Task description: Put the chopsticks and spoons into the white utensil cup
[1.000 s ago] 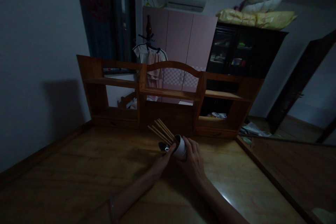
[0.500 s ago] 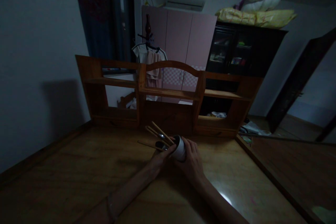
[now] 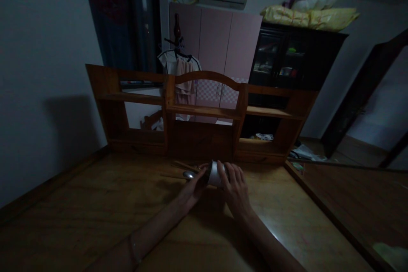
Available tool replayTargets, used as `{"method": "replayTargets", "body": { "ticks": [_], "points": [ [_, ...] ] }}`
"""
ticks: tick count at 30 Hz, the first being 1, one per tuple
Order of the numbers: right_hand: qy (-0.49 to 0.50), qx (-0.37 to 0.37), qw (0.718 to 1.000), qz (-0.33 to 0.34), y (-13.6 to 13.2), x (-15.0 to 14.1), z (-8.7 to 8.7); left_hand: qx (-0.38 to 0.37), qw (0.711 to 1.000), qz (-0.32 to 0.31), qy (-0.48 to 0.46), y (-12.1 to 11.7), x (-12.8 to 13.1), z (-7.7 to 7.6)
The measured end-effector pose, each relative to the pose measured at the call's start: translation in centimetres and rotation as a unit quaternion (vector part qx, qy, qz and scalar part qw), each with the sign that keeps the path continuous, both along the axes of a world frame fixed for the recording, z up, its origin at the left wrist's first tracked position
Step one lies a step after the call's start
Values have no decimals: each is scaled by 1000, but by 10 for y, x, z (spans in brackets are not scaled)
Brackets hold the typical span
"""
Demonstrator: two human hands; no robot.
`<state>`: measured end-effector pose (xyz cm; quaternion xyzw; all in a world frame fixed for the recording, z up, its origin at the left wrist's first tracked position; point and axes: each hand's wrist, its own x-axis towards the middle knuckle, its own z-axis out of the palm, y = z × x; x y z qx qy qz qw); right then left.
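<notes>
A light-coloured cup (image 3: 215, 174) lies tipped on its side above the wooden table, its mouth turned to the left. My right hand (image 3: 236, 185) is wrapped round the cup's body and base. At the cup's mouth my left hand (image 3: 194, 188) is closed around thin wooden chopsticks (image 3: 181, 165) and a metal spoon (image 3: 189, 175). The spoon's bowl and the chopsticks' ends stick out to the left past my left hand. Their other ends are hidden by the fingers and the cup. In the dim light, the cup's inside is too dark to make out.
The wooden tabletop (image 3: 127, 216) spreads under both arms. A low wooden shelf unit (image 3: 204, 114) stands along its far edge, and a white wall (image 3: 47, 144) borders the left. Beyond are a pink wardrobe (image 3: 215, 42), a dark cabinet (image 3: 314, 59) and clothes on a stand (image 3: 183, 76).
The cup has tilted further, from slanting to nearly level. The chopsticks and spoon have swung down to the left with my left hand, from pointing up to lying almost flat.
</notes>
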<state>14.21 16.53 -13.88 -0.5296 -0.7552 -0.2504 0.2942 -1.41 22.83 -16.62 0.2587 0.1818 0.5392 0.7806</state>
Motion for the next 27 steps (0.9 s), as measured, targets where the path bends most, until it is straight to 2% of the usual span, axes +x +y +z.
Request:
{"method": "replayTargets", "body": {
  "ticks": [4, 10, 14, 27],
  "points": [
    [-38, 20, 999, 0, 2, 3, 2, -77, 996, -45, -16, 3, -6, 1],
    [-68, 14, 998, 0, 3, 7, 5, -98, 994, -45, 15, 8, -12, -5],
    [-60, 15, 998, 0, 4, 13, 8, -115, 992, -47, 3, 12, -17, -7],
    [-30, 39, 999, -9, 2, 18, 11, -85, 990, -99, -45, 4, -24, 11]
  ]
}}
